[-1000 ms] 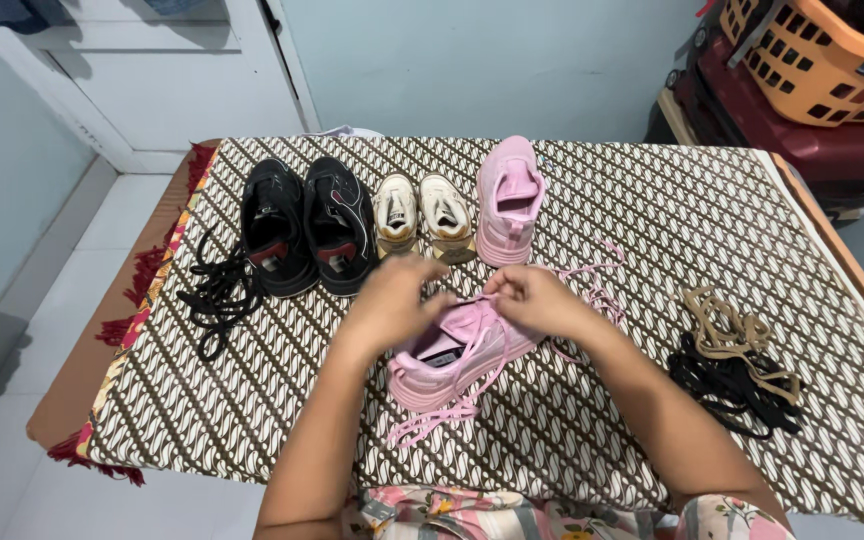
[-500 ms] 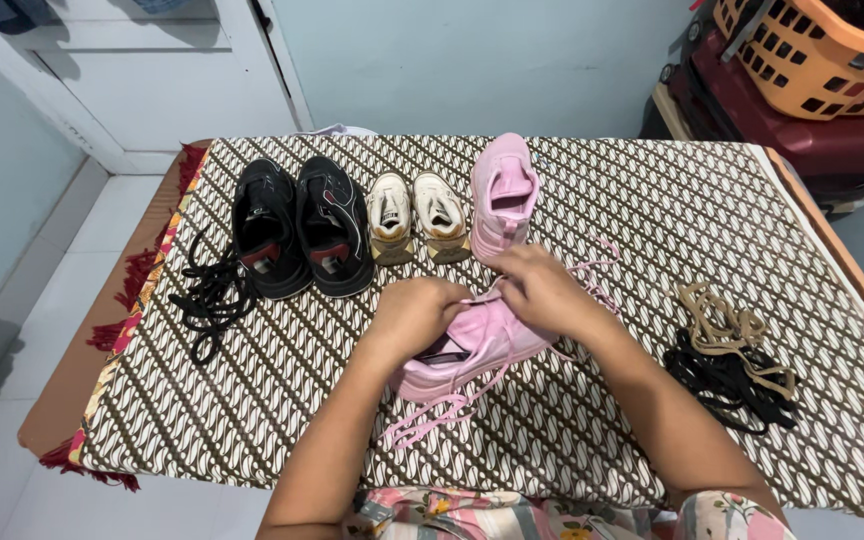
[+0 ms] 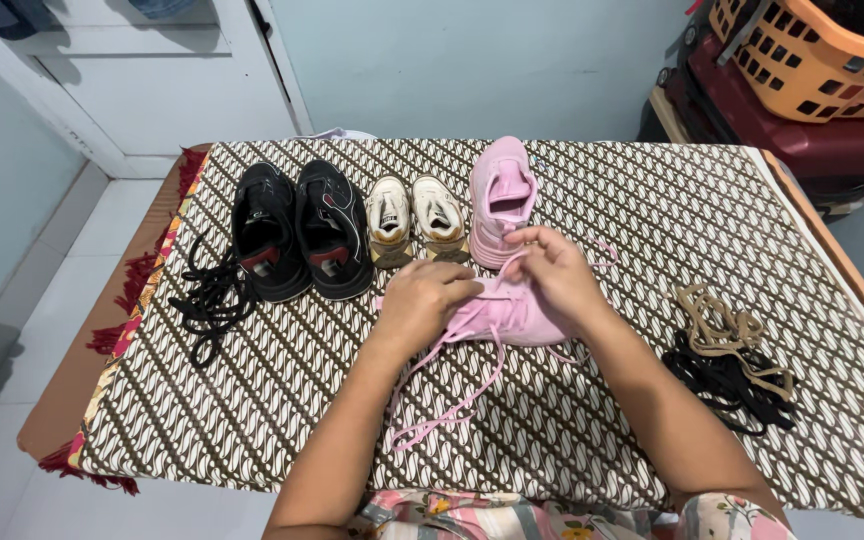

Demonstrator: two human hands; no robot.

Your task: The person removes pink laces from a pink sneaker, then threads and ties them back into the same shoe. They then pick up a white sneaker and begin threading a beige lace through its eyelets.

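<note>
A pink sneaker (image 3: 512, 315) lies on the patterned cloth (image 3: 282, 400) in the middle of the table, between both my hands. My left hand (image 3: 422, 300) grips its near-left end and the pink lace (image 3: 452, 385), which trails toward me. My right hand (image 3: 552, 270) pinches the lace at the shoe's far side. The second pink sneaker (image 3: 502, 200) stands just behind my right hand.
A pair of black shoes (image 3: 297, 230) and a small cream pair (image 3: 412, 218) stand in a row at the back. Loose black laces (image 3: 207, 300) lie at the left; tan laces (image 3: 722, 325) and black laces (image 3: 727, 385) at the right. An orange basket (image 3: 812, 55) sits on a dark red case.
The pink sneaker has been turned and pushed away from me, closer to the other pink shoe. Both hands moved up with it, and the lace now hangs out longer toward me.
</note>
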